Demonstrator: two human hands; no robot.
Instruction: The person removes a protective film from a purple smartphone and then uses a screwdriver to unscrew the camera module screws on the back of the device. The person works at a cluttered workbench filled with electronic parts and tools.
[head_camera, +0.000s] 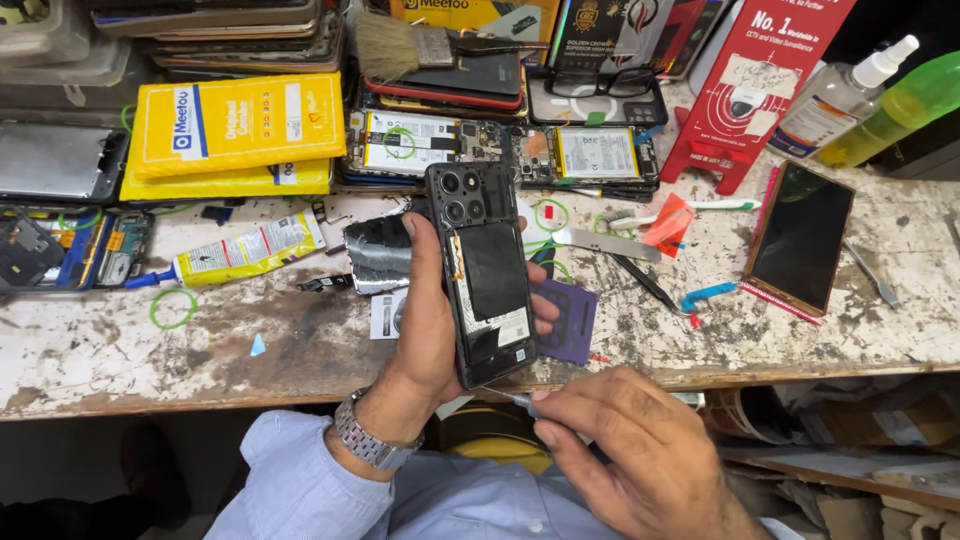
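The left hand (425, 320) grips an opened black phone (485, 270), back side up with camera lenses at the top; its thumb lies along the phone's left edge and its fingers (545, 312) curl round the right edge. Just below the phone's bottom corner, the right hand (640, 450) pinches a thin metal screwdriver (515, 398) between thumb and fingers, its tip close to the phone. Behind the left fingers, a purple card (578, 322) lies on the worn counter (200, 350); a glue tube (245, 250) rests well to their left
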